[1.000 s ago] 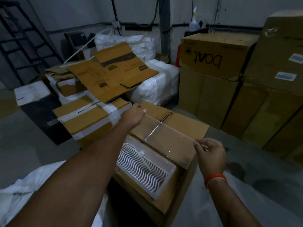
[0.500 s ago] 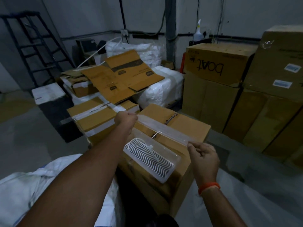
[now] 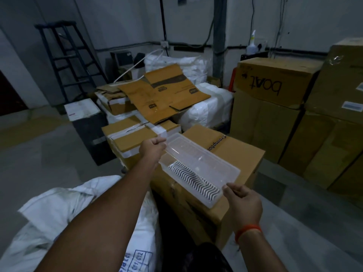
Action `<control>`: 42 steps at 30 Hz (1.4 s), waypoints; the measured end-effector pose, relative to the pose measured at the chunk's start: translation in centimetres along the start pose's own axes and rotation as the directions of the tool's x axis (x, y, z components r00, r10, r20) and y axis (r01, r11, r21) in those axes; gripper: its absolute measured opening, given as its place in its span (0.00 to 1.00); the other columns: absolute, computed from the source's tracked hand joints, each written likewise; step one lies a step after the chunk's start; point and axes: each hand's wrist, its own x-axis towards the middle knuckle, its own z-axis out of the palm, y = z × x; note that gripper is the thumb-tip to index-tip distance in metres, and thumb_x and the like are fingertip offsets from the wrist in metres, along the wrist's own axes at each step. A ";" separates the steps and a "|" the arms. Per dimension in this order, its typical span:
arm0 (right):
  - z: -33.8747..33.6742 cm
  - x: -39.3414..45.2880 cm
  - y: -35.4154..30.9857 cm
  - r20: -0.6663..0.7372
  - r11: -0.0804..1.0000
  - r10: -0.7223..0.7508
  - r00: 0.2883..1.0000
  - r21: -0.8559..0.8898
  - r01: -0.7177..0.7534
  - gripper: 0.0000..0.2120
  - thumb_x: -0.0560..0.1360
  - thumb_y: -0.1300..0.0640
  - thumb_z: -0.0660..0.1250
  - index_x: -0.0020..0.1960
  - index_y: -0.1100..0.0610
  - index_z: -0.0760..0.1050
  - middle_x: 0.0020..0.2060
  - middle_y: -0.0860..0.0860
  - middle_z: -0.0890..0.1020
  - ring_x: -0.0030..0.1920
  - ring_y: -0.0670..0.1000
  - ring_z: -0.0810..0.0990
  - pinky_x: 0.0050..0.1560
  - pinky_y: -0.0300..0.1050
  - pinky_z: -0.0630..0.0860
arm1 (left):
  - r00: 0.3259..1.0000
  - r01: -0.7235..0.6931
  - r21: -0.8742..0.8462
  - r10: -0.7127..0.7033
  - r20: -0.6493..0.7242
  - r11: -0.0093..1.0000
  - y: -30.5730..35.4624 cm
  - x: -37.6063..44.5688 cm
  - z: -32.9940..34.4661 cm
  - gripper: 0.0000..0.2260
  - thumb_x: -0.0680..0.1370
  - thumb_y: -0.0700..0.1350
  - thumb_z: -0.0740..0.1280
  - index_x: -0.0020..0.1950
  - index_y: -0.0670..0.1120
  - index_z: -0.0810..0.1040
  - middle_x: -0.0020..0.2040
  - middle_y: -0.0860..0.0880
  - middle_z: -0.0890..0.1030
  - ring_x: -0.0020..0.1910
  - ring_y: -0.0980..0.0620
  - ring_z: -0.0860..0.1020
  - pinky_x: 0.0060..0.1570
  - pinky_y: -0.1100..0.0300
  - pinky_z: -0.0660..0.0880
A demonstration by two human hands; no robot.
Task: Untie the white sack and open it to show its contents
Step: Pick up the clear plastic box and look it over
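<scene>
Gripping one clear plastic lid (image 3: 198,156) at opposite ends, left hand (image 3: 152,149), right hand (image 3: 242,201), one white sack (image 3: 59,216) beside.

Both hands (image 3: 152,149) have turned the clear lid (image 3: 198,160) flat over its tray (image 3: 211,202).

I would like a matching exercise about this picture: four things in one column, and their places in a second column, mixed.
Things:
1. clear plastic tray
2. white sack
3. spray bottle
4. ladder

Places:
a. back left, by the wall
b. held by both hands over a carton
c. lower left, under the left arm
d. far back, on top of a dark object by the wall

Pairs: 1-b, 2-c, 3-d, 4-a
</scene>
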 end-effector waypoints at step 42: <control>2.8 -1.5 3.6 0.123 0.995 -0.014 0.992 -0.096 0.026 0.06 0.75 0.57 0.71 0.43 0.46 0.83 0.42 0.41 0.85 0.40 0.37 0.83 0.37 0.33 0.74 | 0.987 0.011 0.162 -0.037 0.158 0.987 -7.3 1.5 -0.8 0.15 0.82 0.37 0.69 0.66 0.49 0.83 0.73 0.43 0.77 0.71 0.42 0.75 0.70 0.47 0.75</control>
